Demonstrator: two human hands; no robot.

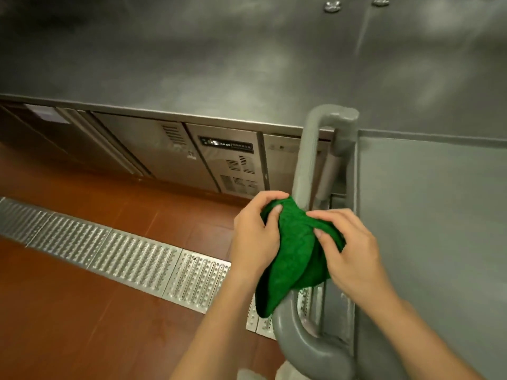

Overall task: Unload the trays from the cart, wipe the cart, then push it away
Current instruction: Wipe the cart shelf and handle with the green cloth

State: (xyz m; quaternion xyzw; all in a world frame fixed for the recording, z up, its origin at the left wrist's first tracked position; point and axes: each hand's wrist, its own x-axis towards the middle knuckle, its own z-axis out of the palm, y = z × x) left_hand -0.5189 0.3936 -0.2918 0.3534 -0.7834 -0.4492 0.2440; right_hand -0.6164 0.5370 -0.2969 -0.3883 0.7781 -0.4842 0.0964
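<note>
One green cloth (290, 250), soft, light and limp, hung bunched just above the cart handle (304, 160). The left hand (255, 237) and right hand (348, 250) each pinched a fold near its top. One cart (433, 215) lay right of the handle, rigid and probably best pushed by that single handle; no trays were in view.
</note>
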